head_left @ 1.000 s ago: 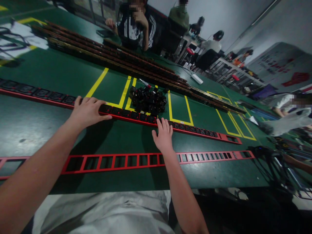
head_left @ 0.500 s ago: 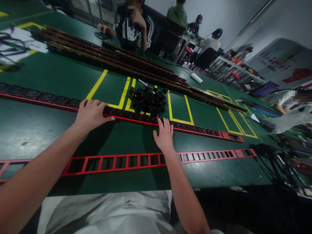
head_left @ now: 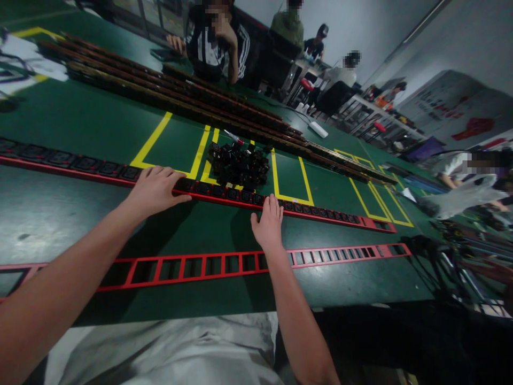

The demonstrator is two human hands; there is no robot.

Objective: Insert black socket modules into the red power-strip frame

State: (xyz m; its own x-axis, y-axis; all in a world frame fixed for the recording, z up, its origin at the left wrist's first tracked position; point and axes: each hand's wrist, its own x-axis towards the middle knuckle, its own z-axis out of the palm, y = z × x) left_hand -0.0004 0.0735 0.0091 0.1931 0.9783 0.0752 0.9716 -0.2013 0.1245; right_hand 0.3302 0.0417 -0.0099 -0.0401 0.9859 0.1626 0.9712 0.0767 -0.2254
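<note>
The filled red strip (head_left: 224,193), its slots packed with black sockets, lay on the green counter (head_left: 80,123) with its long axis running left to right across the view, slightly angled away toward the right.

Left hand (head_left: 156,190) rested palm-down on top of the strip, fingers (head_left: 178,199) flat and spread, pointing along the strip's length toward the right. Not closed around anything.

Right hand (head_left: 267,224) sat on the near side of the strip, fingers extended and open, tips touching its near edge; the strip lay just beyond them, crosswise to the forearm.

Both hands made contact; the left covered more of it.

A second, empty red frame (head_left: 208,264) lay parallel and nearer the body, passing under the right wrist. A pile of loose black sockets (head_left: 238,163) sat just beyond the filled strip, between the two hands.
</note>
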